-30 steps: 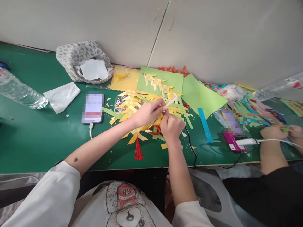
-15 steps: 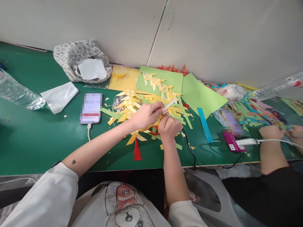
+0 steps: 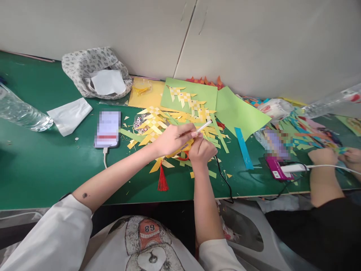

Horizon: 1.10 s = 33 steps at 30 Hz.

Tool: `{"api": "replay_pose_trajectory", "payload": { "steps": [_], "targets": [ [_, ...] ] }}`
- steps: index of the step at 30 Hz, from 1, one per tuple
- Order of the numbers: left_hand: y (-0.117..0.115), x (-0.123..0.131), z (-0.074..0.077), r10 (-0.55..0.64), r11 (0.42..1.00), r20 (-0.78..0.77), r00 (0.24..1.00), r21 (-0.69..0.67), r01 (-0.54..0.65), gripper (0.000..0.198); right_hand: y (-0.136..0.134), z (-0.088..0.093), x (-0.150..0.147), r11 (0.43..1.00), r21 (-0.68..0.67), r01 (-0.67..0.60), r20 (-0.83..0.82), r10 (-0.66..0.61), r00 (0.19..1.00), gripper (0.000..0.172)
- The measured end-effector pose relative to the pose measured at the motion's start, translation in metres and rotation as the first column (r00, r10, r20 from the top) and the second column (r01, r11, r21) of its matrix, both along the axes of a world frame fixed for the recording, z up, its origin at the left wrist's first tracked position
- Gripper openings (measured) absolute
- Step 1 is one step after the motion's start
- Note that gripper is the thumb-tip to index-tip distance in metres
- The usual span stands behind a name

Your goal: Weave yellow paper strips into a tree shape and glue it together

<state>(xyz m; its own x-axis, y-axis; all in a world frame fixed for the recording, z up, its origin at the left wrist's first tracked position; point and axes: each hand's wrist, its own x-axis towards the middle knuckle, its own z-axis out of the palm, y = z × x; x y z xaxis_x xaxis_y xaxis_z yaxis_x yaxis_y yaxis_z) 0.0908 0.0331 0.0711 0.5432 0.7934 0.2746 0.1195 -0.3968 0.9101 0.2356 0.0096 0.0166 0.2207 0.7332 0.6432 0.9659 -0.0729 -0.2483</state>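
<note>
My right hand (image 3: 201,150) is wrapped round the handle of a yellow glue gun (image 3: 180,149), whose black cord trails down to the table edge. A white glue stick (image 3: 205,125) slants up from the back of the gun, with the closed fingertips of my left hand (image 3: 179,137) on it. My left hand hides part of the gun. Left of the hands lies a woven yellow-and-white paper piece (image 3: 153,122), partly covered. A red tassel (image 3: 163,178) hangs towards the table's front edge below the hands.
Yellow and green paper strips surround the hands. Behind them, another woven piece (image 3: 193,103) rests on green paper (image 3: 169,98). A charging phone (image 3: 108,129), a fabric bag (image 3: 81,71) and a bottle (image 3: 22,109) are on the left. At right are a blue strip (image 3: 244,148) and another person's hands (image 3: 324,158).
My left fingers have slid slightly down along the glue stick, and more of the stick shows above them. My right hand keeps its grip on the glue gun.
</note>
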Motion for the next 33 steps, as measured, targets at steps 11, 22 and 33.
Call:
{"api": "replay_pose_trajectory", "payload": {
  "steps": [11,22,33],
  "targets": [
    [-0.003,-0.002,0.003,0.006,0.999,-0.019,1.0,0.037,-0.005,0.022,-0.001,0.0,-0.001,0.998,0.062,-0.016,0.029,0.014,0.999,0.054],
    [-0.006,-0.005,0.001,0.004,0.999,-0.045,0.999,0.039,-0.003,0.022,-0.002,-0.003,-0.002,0.998,0.02,-0.059,0.0,0.059,0.998,0.055],
    [-0.01,-0.01,0.006,0.151,0.974,-0.284,0.947,0.206,-0.093,0.032,-0.004,-0.001,-0.003,0.995,0.005,-0.104,0.098,0.103,0.99,0.056]
  ]
}}
